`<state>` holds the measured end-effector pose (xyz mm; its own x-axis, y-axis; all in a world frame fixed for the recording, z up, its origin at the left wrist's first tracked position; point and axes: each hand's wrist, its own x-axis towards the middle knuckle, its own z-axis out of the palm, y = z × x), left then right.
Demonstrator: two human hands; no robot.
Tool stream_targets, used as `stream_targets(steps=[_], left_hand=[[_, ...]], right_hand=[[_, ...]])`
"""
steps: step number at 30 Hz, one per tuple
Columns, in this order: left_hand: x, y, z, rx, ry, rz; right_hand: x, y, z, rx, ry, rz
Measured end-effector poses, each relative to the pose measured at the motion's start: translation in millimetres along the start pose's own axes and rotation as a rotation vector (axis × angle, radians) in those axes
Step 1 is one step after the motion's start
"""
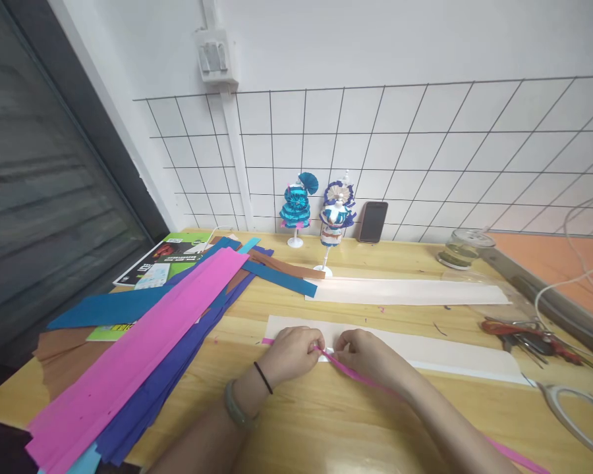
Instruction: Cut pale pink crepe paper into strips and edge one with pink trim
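My left hand (294, 359) pinches a narrow pink paper strip (348, 372) between thumb and fingers, over the lower cream paper band (400, 345). Close by on the right, my right hand (363, 355) has its fingers curled together beside the same strip; what lies between its fingertips is hidden. From there the strip runs beneath my right forearm and out at the bottom right. A short pink end shows left of my left hand on the band. Between the hands lies a small white patch, too small to name.
Coloured paper strips (143, 342) are piled at left over a green printed sheet (190, 240). Behind stand paper-decorated figures on white stands (295, 242) and a phone (374, 222). Another cream band (405, 291), a glass jar (462, 249), red-handled tools (534, 337) and a tape roll (556, 395) lie right.
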<state>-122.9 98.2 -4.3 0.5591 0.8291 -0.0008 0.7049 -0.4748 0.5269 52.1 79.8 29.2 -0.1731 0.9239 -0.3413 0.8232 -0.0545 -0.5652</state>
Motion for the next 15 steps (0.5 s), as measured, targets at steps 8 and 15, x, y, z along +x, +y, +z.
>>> stream_targets(steps=[8, 15], left_hand=[[-0.8, 3.2, -4.4, 0.015, -0.014, -0.008], [-1.0, 6.5, -6.2, 0.011, -0.017, -0.037]], right_hand=[[-7.4, 7.2, -4.1, -0.111, 0.041, 0.002], [-16.5, 40.3, -12.7, -0.054, 0.087, 0.026]])
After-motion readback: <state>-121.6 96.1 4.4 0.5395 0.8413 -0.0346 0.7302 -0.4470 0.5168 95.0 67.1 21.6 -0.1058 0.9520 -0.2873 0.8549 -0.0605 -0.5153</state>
